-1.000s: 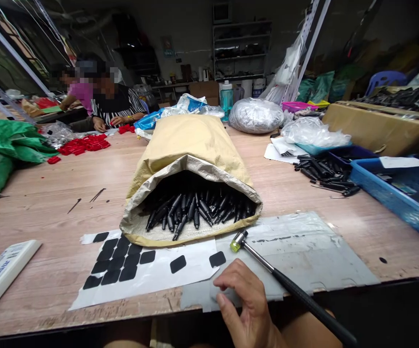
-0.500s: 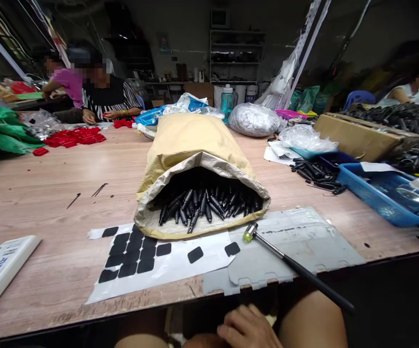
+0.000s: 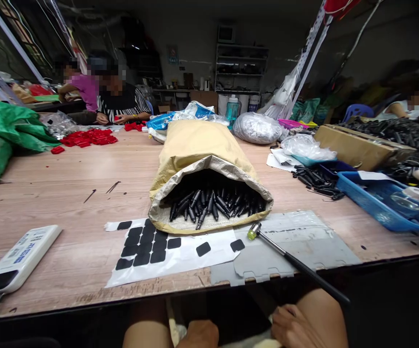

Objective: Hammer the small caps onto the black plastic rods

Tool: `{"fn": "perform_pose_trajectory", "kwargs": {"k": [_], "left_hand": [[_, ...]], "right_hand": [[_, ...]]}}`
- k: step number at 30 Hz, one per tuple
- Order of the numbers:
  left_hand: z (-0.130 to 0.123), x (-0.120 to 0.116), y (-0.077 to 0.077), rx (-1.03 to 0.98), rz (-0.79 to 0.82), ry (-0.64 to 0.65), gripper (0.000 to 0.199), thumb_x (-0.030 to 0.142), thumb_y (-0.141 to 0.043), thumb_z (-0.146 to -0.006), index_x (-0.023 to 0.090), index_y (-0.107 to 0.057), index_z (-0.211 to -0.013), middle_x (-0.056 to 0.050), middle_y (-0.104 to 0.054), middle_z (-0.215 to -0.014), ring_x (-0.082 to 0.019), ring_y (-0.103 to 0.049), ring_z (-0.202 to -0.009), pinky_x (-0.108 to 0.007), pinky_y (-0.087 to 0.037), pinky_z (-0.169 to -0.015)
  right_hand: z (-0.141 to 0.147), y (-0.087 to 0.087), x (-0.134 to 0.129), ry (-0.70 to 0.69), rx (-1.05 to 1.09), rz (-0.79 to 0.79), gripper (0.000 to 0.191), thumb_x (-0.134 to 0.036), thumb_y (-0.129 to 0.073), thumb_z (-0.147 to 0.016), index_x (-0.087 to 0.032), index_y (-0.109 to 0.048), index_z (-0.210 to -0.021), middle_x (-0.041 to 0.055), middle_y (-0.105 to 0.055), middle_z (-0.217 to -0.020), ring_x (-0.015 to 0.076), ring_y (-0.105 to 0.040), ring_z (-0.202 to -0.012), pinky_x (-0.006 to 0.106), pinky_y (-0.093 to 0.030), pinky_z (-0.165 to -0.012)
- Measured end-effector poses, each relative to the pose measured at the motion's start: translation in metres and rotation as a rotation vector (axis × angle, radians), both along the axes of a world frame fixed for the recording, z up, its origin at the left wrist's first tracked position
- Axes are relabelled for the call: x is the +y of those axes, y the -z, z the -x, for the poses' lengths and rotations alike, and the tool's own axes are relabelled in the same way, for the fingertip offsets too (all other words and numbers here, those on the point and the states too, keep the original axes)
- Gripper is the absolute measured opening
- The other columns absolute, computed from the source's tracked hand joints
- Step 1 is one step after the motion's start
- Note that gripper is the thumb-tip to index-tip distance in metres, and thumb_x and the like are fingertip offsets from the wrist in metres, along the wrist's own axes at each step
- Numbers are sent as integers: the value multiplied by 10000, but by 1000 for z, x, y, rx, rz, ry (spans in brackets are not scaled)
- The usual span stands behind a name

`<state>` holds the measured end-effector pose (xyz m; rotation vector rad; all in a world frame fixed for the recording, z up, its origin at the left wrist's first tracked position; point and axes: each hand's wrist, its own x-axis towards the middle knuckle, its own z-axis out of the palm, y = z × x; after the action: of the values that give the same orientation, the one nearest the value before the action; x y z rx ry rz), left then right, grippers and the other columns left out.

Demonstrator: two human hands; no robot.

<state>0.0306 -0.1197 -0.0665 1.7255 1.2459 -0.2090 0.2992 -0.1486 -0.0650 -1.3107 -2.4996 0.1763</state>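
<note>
Below the table edge, between my thighs, a cream sack (image 3: 173, 321) shows part of its rim. My left hand (image 3: 199, 333) is closed at that rim, its fingers mostly hidden and the bottom of the picture cutting it off. On the other side, my right hand (image 3: 292, 325) has its fingers curled at the rim near my knee. On the table lies a larger yellow-tan sack (image 3: 202, 145), its mouth toward me and full of black pen-like parts (image 3: 209, 203). A small hammer (image 3: 285, 256) with a yellow-green tip rests to its right, handle jutting past the edge.
A white sheet of black stickers (image 3: 144, 246) and a grey plastic sheet (image 3: 289, 246) lie in front. At left is a white power bank (image 3: 24, 256) with a cable. A blue basket (image 3: 383, 208) stands right. Co-workers (image 3: 122, 99) sit across, near red pieces (image 3: 89, 137).
My right hand has moved right, from the middle of my lap to near my knee. My left hand now shows more clearly. The view has shifted slightly; the table things lie as before.
</note>
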Motion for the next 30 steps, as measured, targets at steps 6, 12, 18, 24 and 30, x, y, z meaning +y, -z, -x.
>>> {"fn": "perform_pose_trajectory", "kwargs": {"k": [6,12,18,24,30], "left_hand": [[25,35,-85,-221,-330,-22,395,575,-519,-940,267,-760,-883,2,-733,-754,-195,-673,-690,-285,-472,-618],[48,147,-112,44,-1100,-623,272,362,-519,-949,198,-682,-1091,-101,-683,-1064,-282,-606,-1013,-389,-482,-874],[70,187,-84,276,-1095,-675,204,336,-570,-917,189,-654,-1030,-110,-661,-1001,-317,-555,-993,-416,-453,-877],[52,143,-100,-17,-1199,-475,144,310,-625,-910,217,-665,-1013,-64,-666,-976,-280,-541,-977,-402,-432,-882],[14,108,-83,-292,-928,-216,119,225,-672,-866,228,-675,-985,-37,-660,-959,-245,-550,-959,-388,-428,-867]], "right_hand": [[-6,-43,11,-149,124,-132,446,-473,-729,-824,-300,-648,-1227,67,-710,-1089,241,-676,-938,345,-531,-770],[-20,-72,40,375,257,-329,307,-325,-587,-920,-272,-667,-1211,106,-660,-1164,282,-634,-1076,463,-533,-918],[-25,-51,74,522,109,-372,291,-339,-528,-956,-231,-657,-1194,99,-672,-1095,268,-623,-1007,435,-511,-835],[-16,-50,87,594,-14,-316,262,-373,-559,-954,-231,-652,-1154,79,-664,-1014,257,-592,-923,395,-456,-764],[-4,-56,88,585,72,-262,169,-323,-491,-984,-217,-616,-944,69,-646,-922,238,-592,-880,379,-456,-778]]}}
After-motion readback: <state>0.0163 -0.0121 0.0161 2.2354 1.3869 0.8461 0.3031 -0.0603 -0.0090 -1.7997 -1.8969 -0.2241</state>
